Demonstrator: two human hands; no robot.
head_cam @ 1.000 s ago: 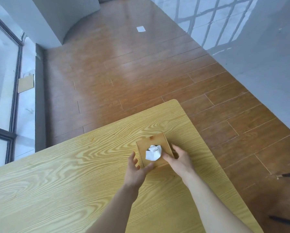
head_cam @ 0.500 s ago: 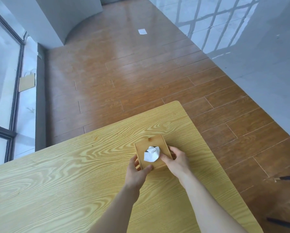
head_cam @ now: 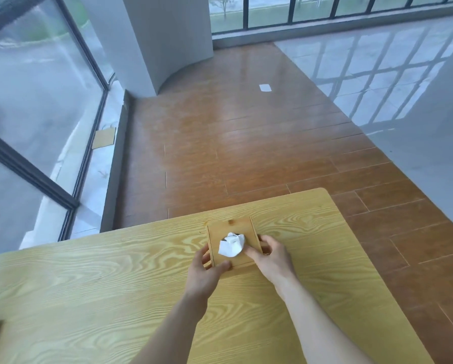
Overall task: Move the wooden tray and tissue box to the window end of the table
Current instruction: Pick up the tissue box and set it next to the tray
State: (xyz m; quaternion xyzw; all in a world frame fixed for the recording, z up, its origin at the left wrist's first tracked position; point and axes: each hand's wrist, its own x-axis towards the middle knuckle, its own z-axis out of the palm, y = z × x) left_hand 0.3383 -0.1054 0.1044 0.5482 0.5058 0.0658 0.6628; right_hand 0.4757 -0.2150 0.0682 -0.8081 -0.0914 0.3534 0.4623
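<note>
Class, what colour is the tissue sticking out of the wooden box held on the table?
White; the tissue shows best in the head view.

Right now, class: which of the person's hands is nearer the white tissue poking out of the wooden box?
Right. The right hand has its thumb beside the tissue on the box top; the left hand grips the tissue box at its near-left corner.

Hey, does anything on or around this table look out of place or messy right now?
Mostly tidy. The tissue box, gripped by the left hand and right hand, sits slightly askew to the table edge. A white scrap lies on the floor.
</note>
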